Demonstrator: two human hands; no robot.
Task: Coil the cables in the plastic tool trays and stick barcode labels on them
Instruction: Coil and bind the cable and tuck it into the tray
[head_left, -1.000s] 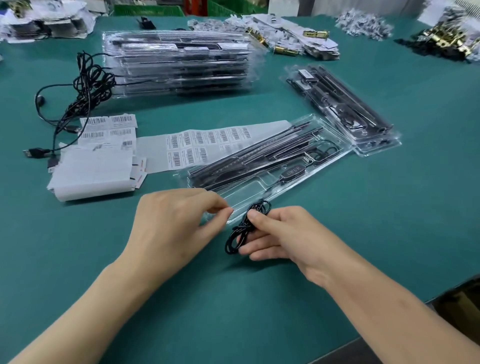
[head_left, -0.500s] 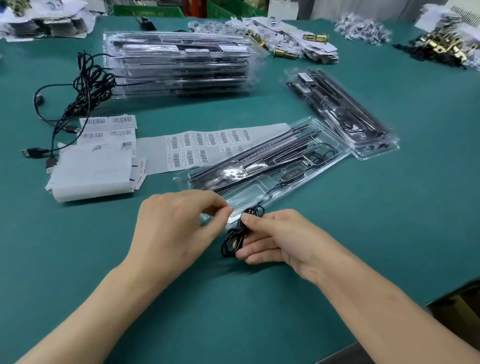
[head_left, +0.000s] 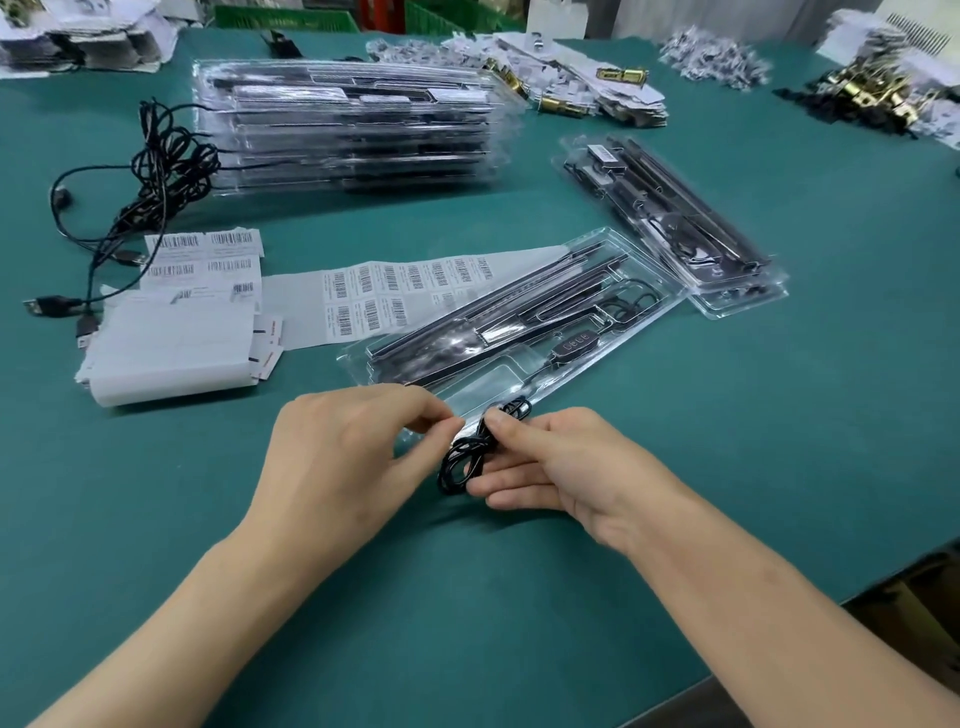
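A clear plastic tool tray (head_left: 639, 291) with black strips and an inline controller lies slanted on the green table. Its black cable (head_left: 460, 460) is bunched into a small coil at the tray's near end. My right hand (head_left: 550, 467) holds the coil between thumb and fingers. My left hand (head_left: 353, 457) pinches at the coil's left side with fingertips together; what it pinches is hidden. A strip of barcode labels (head_left: 374, 291) lies behind the tray, to its left.
A tall stack of filled trays (head_left: 348, 124) stands at the back. Two more trays (head_left: 670, 218) lie to the right. Tangled black USB cables (head_left: 156, 171) and label sheets (head_left: 171, 343) sit left. Brass parts (head_left: 883, 98) and paper packs line the far edge.
Both hands stay at the cable coil with only small finger shifts. The coil looks slightly tighter; the view has drifted a little.
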